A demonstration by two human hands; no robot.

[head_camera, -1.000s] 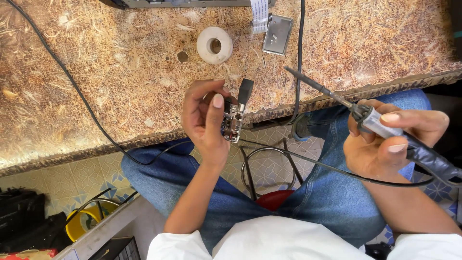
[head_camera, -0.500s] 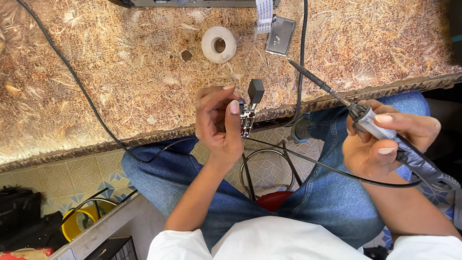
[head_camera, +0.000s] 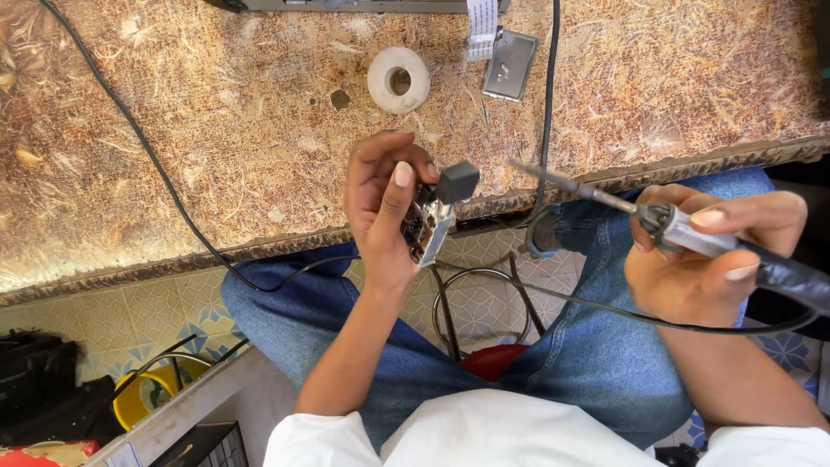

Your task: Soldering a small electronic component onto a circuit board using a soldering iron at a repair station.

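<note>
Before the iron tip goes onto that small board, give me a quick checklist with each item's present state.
1. Small circuit board gripped in the left hand: ok, fingers clamp it above the bench edge.
2. Soldering iron gripped in the right hand: ok.
3. Iron tip clear of the board: ok, a gap shows to the board's right.
4. Left fingers away from the joint: cannot tell, the thumb hides much of the board.
5. Iron cord free: not ok, it trails across the lap below the board.
6. Tape roll and metal plate out of the way: ok, farther back on the bench.
</note>
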